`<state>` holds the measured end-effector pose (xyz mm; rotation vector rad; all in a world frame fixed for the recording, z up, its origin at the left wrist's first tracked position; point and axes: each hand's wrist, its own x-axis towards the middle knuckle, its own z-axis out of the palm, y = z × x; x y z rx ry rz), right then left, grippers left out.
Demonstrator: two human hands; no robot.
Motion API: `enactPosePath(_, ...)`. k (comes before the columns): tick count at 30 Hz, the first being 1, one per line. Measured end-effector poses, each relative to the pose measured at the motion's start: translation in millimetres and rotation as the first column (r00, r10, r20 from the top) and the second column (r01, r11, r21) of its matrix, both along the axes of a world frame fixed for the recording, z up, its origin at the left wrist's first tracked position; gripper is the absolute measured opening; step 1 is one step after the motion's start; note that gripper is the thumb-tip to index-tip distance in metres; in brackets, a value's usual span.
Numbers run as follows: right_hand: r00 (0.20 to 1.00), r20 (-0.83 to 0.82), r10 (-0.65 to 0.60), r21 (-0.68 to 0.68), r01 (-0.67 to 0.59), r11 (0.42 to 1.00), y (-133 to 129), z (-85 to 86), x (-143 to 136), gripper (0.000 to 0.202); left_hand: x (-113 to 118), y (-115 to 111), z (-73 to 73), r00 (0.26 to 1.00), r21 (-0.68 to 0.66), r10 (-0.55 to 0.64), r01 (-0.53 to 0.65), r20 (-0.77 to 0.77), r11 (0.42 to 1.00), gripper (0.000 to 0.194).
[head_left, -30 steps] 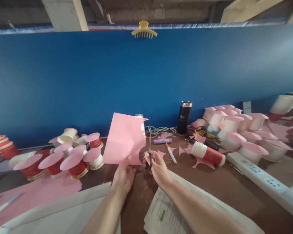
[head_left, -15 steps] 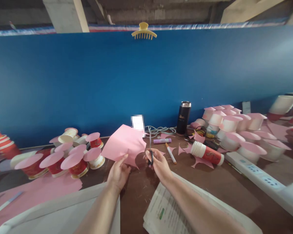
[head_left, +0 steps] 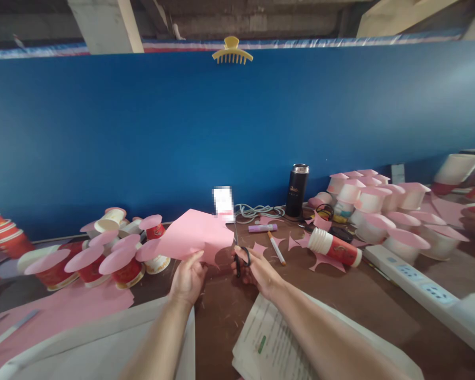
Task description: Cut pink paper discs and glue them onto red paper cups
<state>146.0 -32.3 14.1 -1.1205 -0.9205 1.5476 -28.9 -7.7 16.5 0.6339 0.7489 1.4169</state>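
Head view, lower centre: your left fingers [head_left: 198, 255] are pinching pink paper [head_left: 196, 235], your right fingers [head_left: 255, 259] gripping scissors [head_left: 238, 266]; you're apparently cutting, probably needing the paper steady.

Scissors [head_left: 238, 262]: blade tips indistinct | white patch [head_left: 222, 199]: pixelated | cup stack [head_left: 6, 237]: cut by left edge

On the brown wooden-looking tabletop [head_left: 217, 332], pink-topped red paper cups [head_left: 122, 275] stand left of the raised pink paper sheet [head_left: 196, 232], a black cylindrical flask [head_left: 296, 191] to its far right, and pink-topped white paper cups [head_left: 399, 249] farther right, beyond a long white power strip [head_left: 415, 287].
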Motion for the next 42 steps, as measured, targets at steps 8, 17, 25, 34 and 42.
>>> enactPosePath(8, 0.992, -0.093, -0.084, 0.041, 0.088, 0.995, 6.1, 0.2, 6.0, 0.041, -0.9, -5.0, 2.4, 0.998, -0.033, -0.057, 0.056, -0.028, 0.998, 0.020)
enactPosePath(17, 0.960, -0.015, -0.281, 0.142, 0.280, 0.950, 10.9, 1.2, 15.9, 0.045, 7.7, -8.9, -4.6, 0.978, -0.037, -0.118, 0.113, -0.174, 0.993, 0.014)
enactPosePath(25, 0.932, 0.022, -0.361, 0.211, 0.349, 0.913, 10.2, 2.0, 16.9, 0.050, 10.9, -12.4, -2.4, 0.968, -0.062, -0.168, 0.159, -0.185, 0.985, 0.013)
enactPosePath(34, 0.911, -0.016, -0.413, 0.204, 0.407, 0.890, 13.5, 3.5, 13.8, 0.047, 8.9, -11.7, -3.6, 0.958, 0.005, -0.221, 0.226, -0.184, 0.974, 0.026)
enactPosePath(42, 0.893, -0.063, -0.446, 0.250, 0.447, 0.859, 16.2, 2.7, 11.9, 0.043, 8.9, -11.6, -5.3, 0.969, -0.035, -0.180, 0.176, -0.167, 0.984, 0.039)
